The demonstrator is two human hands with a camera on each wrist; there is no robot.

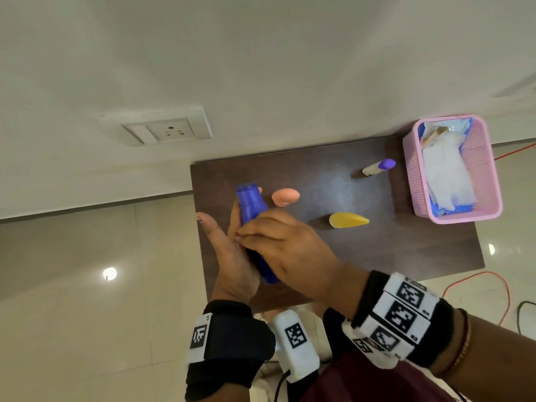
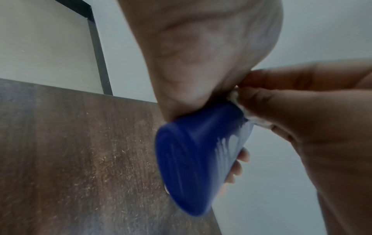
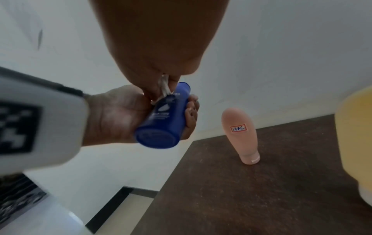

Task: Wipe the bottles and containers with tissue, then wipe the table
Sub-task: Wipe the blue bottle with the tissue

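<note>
A blue bottle (image 1: 251,210) is held off the bench (image 1: 348,256) in the left hand (image 1: 232,256), cap end pointing away from the wrist and base toward it; the fingers (image 3: 191,111) are curled round its far side and the palm lies against its near side, the thumb standing clear. The right hand (image 1: 284,245) is laid over the middle of the bottle from the right, its fingers closed on a small wad of white tissue (image 2: 239,109), which is pressed against the bottle's wall next to the left palm. In the wrist views only a thin strip of the tissue (image 3: 164,89) is seen between the fingertips and the blue plastic.

Just beyond the right hand's knuckles a peach bottle (image 1: 285,196) is stood on its cap on the bench, a small handwritten label facing the right wrist camera. To the right of that hand a yellow bottle (image 1: 348,220) is placed, and farther beyond it a white bottle with a purple cap (image 1: 378,167). Well to the right, at the bench's edge, a pink basket (image 1: 478,169) is filled with white tissues and blue packaging.
</note>
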